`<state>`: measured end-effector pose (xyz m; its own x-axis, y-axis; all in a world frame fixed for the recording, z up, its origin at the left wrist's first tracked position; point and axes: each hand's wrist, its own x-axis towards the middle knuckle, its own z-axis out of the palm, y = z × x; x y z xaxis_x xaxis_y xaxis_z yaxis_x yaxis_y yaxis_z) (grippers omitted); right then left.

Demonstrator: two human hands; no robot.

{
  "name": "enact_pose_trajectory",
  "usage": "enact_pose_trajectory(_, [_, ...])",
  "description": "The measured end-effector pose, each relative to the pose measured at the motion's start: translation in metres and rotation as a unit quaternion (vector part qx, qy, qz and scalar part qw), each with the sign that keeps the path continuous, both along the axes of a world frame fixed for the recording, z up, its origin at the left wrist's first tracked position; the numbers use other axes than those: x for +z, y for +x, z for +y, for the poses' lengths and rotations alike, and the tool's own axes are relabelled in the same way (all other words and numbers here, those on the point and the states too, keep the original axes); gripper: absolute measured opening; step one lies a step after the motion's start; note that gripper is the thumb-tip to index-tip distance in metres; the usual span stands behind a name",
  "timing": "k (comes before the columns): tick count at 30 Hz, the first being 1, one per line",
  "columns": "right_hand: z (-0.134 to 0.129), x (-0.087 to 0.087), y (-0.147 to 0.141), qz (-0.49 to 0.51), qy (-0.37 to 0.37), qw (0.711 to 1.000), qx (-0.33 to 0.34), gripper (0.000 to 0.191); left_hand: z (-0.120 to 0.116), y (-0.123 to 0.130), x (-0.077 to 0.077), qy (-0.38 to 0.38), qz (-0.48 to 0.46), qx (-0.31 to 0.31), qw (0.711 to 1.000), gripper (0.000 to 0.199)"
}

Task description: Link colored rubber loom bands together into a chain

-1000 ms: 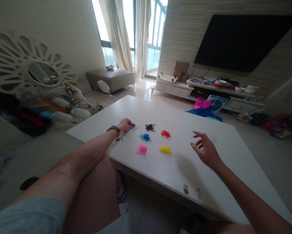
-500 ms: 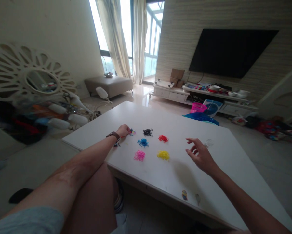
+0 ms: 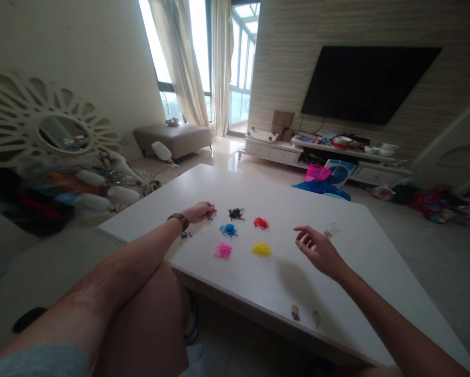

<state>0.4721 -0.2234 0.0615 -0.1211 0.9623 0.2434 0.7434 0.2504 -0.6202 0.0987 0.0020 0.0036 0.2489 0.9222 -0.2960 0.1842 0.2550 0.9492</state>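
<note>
My left hand (image 3: 200, 211), with a dark watch (image 3: 179, 220) on the wrist, is closed in a pinch at the left of the table. A reddish small rubber band (image 3: 213, 207) shows at its fingertips, above a few mixed-colour bands lying there. Close by are sorted piles: black bands (image 3: 236, 213), blue bands (image 3: 229, 230), red bands (image 3: 260, 223), pink bands (image 3: 223, 251) and yellow bands (image 3: 260, 250). My right hand (image 3: 317, 248) hovers over the table right of the piles, fingers curved and apart, holding nothing.
On the white table (image 3: 235, 183), a clear crumpled item (image 3: 332, 229) lies beyond my right hand. A small cartoon figure piece (image 3: 295, 312) and a clear small item (image 3: 316, 318) lie near the front edge. Several dark bands (image 3: 185, 235) rest by my left forearm.
My left hand has shifted slightly right over the mixed bands, its pinch now raised with the reddish band. My right hand's fingers have curled a little. The view has moved slightly.
</note>
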Motion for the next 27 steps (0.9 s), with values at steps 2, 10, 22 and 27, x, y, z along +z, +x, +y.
enact_pose_trajectory(2, [-0.002, -0.003, 0.0, -0.035, -0.065, 0.995, 0.062, 0.018, -0.007, 0.011, 0.007, -0.016, -0.044, -0.015, 0.999, 0.019])
enact_pose_trajectory(10, [-0.005, 0.001, -0.011, -0.025, -0.029, 0.998, 0.055, 0.015, -0.081, 0.083, 0.042, -0.121, -0.223, -0.215, 0.943, 0.016])
enact_pose_trajectory(22, [-0.018, 0.014, -0.035, 0.086, 0.014, 0.992, 0.088, 0.021, -0.147, 0.14, 0.05, -0.15, -0.216, -0.374, 0.889, 0.022])
enact_pose_trajectory(27, [-0.017, 0.015, -0.033, 0.07, 0.031, 0.994, 0.08, 0.017, -0.147, 0.148, 0.051, -0.168, -0.235, -0.381, 0.878, 0.016])
